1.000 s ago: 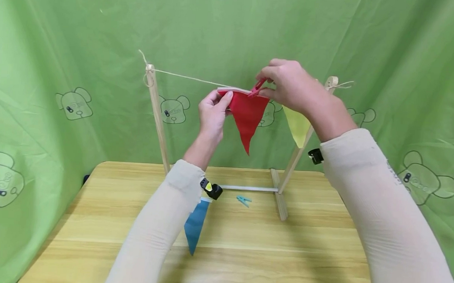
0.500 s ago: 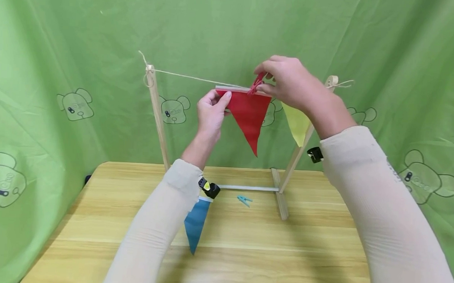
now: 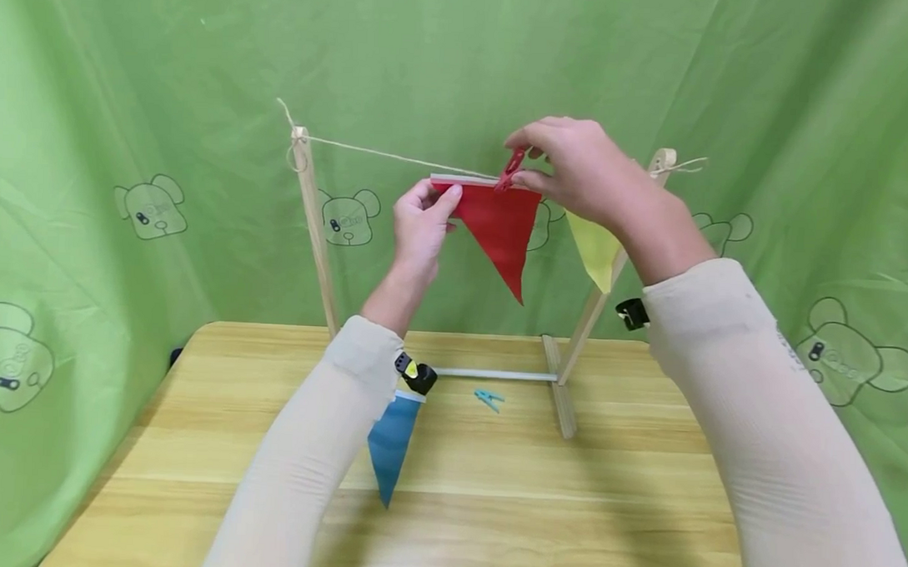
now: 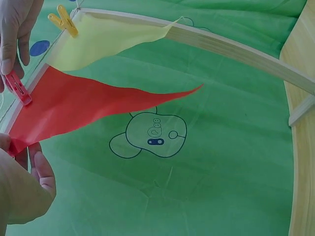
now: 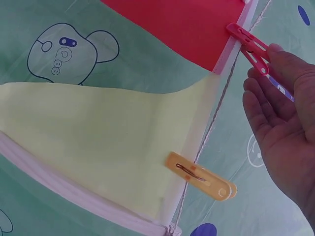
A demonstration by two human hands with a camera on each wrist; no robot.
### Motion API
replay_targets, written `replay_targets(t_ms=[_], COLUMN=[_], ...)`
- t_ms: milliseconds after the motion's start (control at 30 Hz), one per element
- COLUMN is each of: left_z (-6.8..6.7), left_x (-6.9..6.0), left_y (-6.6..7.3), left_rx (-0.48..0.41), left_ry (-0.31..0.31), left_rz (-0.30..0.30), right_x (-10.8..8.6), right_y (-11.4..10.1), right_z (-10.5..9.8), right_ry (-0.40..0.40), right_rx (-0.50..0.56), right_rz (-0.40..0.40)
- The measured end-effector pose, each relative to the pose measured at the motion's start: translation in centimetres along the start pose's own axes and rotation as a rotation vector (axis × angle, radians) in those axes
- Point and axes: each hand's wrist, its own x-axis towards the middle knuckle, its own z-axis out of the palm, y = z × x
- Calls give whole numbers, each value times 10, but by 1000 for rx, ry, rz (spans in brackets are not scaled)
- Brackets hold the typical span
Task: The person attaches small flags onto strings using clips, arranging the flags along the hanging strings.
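A red triangular flag (image 3: 498,227) with a white top band hangs at the string (image 3: 398,157), point downward. My left hand (image 3: 420,232) pinches its upper left corner between thumb and fingers. My right hand (image 3: 578,167) holds a red clothespin (image 3: 510,170) by its handle end. In the right wrist view, the tip of this clothespin (image 5: 241,34) sits over the white band and the string runs close by. A yellow flag (image 5: 108,118) hangs alongside, with an orange-yellow clothespin (image 5: 199,174) on its band; the right hand partly covers this flag in the head view.
Wooden posts (image 3: 315,229) carry the string, joined low down by a white bar (image 3: 496,375). On the wooden table (image 3: 566,504) lie a blue clothespin (image 3: 488,399) and a blue flag (image 3: 393,448), partly behind the left sleeve. Green cloth (image 3: 461,75) surrounds the table.
The red flag's lower tip has swung to the right and its face has flattened out. The red clothespin has shifted slightly left with my right hand. My left hand keeps its pinch.
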Motion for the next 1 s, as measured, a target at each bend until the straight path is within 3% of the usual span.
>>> replay_targets(t_ms=[667,1000], left_z=[-1,3], left_x=[-6,-6], left_y=[-1,4], left_rx=[39,22], left_ry=[-28,-26], left_rz=[-6,25], right_x=[-3,2], right_y=[2,3], right_z=[10,8], right_ry=[5,31], right_rx=[16,3], right_rz=[-3,13])
